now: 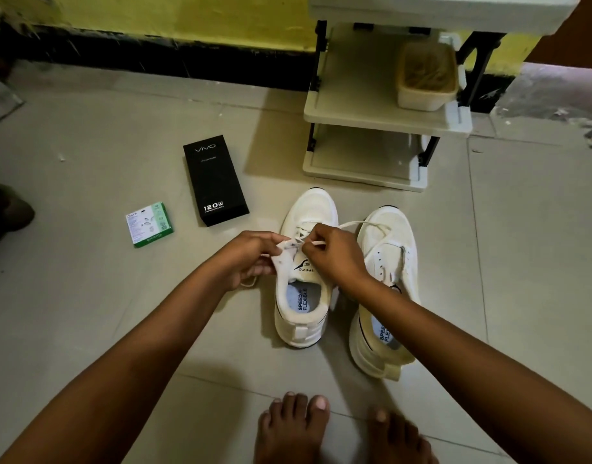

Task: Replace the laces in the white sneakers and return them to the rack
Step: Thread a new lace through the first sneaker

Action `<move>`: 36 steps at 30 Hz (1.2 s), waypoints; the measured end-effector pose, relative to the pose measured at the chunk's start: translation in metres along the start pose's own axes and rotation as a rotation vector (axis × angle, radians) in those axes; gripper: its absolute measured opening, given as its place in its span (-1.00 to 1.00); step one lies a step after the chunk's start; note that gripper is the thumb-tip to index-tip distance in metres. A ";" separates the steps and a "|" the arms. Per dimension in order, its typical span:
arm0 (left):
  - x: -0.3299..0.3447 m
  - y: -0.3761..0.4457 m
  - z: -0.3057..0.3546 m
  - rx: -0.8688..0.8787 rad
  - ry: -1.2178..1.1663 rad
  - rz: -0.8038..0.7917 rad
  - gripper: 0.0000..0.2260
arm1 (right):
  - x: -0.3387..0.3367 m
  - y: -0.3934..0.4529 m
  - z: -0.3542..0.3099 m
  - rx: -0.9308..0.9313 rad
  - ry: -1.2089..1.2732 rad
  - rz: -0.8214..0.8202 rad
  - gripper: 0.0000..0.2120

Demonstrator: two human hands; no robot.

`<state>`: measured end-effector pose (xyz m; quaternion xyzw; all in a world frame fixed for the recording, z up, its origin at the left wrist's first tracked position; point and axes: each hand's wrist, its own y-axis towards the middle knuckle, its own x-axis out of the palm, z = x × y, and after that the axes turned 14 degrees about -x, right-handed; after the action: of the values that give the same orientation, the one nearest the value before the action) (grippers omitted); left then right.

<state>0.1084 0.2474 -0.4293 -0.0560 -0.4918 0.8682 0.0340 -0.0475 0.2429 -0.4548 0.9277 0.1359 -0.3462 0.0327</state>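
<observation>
Two white sneakers stand side by side on the tiled floor, toes pointing away from me. My left hand (251, 257) grips the left eyelet flap of the left sneaker (303, 316) and pulls it outward. My right hand (333, 252) pinches the tip of a white lace (361, 223) over that shoe's tongue. The lace loops across to the right sneaker (390, 236), which my right forearm partly covers. A cream shoe rack (368, 115) stands just beyond the shoes.
A black phone box (215, 180) and a small green-and-white box (149, 224) lie on the floor to the left. A beige basket (426, 77) sits on the rack's middle shelf. My bare feet (294, 426) are at the bottom edge. A yellow and black wall runs behind.
</observation>
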 end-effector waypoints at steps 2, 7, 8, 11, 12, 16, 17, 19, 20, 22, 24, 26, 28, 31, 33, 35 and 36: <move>-0.005 0.004 -0.003 -0.033 -0.049 -0.039 -0.75 | 0.003 -0.002 -0.001 -0.021 -0.042 -0.005 -0.88; -0.004 0.005 -0.003 -0.035 -0.027 -0.041 -0.74 | 0.005 0.000 0.002 -0.003 -0.014 -0.019 -0.87; -0.004 0.006 -0.003 -0.032 -0.019 -0.035 -0.74 | 0.005 0.000 0.002 0.001 -0.013 -0.025 -0.87; -0.004 0.006 -0.003 -0.012 0.024 -0.021 -0.74 | 0.006 -0.001 0.002 0.012 -0.030 -0.016 -0.86; -0.003 0.005 -0.003 -0.003 0.033 -0.018 -0.75 | 0.007 -0.001 0.002 0.014 -0.043 -0.015 -0.86; 0.002 -0.003 0.001 0.042 0.059 -0.021 -0.77 | 0.006 -0.004 0.001 -0.018 -0.125 -0.013 -0.84; 0.003 -0.004 0.001 0.059 0.080 -0.021 -0.78 | 0.006 -0.005 0.001 -0.030 -0.142 -0.008 -0.84; 0.006 -0.006 0.004 0.098 0.115 -0.004 -0.79 | 0.007 -0.006 0.000 -0.042 -0.149 0.001 -0.83; 0.008 -0.006 0.005 0.120 0.132 0.013 -0.79 | 0.008 -0.006 0.000 -0.037 -0.146 0.004 -0.83; 0.011 -0.005 0.007 0.154 0.149 0.040 -0.75 | 0.009 -0.004 0.000 -0.023 -0.144 0.008 -0.83; 0.012 -0.001 0.007 0.165 0.164 0.066 -0.72 | 0.009 -0.004 0.000 -0.024 -0.143 0.011 -0.84; 0.011 0.006 0.003 0.227 0.242 0.133 -0.79 | 0.008 -0.005 0.000 -0.033 -0.128 0.011 -0.84; 0.011 0.013 -0.001 0.332 0.323 0.219 -0.90 | 0.008 -0.005 0.001 -0.045 -0.110 0.005 -0.85; 0.015 0.020 -0.004 0.460 0.448 0.312 -0.94 | 0.004 -0.004 0.006 -0.096 -0.147 0.007 -0.75; 0.015 0.023 -0.007 0.506 0.482 0.396 -0.91 | -0.003 -0.001 0.010 -0.143 -0.294 -0.030 -0.49; 0.015 0.023 -0.008 0.514 0.384 0.428 -0.87 | -0.009 0.000 0.012 -0.151 -0.357 -0.105 -0.32; 0.015 0.020 -0.006 0.513 0.294 0.400 -0.85 | -0.010 0.000 0.014 -0.149 -0.376 -0.140 -0.28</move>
<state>0.0939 0.2441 -0.4510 -0.2651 -0.2267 0.9357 -0.0535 -0.0631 0.2384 -0.4589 0.8302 0.2168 -0.5034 0.1020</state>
